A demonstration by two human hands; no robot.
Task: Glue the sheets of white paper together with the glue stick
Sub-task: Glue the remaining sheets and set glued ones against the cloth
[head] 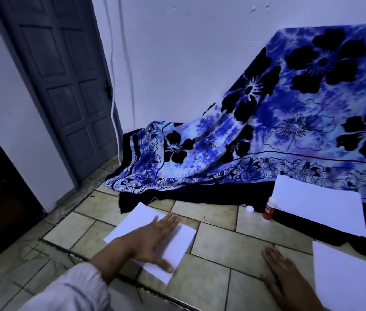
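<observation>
While left hand (153,241) presses paper (183,243) | right hand (283,274) flat on tiles (218,241)

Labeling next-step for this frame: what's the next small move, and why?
Probably reach the right hand to the glue stick. It stands uncapped, its cap lying beside it, and the right hand rests flat on the tiles holding nothing, while the left hand presses flat on a white sheet.

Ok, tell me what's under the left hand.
The left hand lies flat on a white paper sheet on the tiled floor. Whether a second sheet lies beneath cannot be seen.
</observation>
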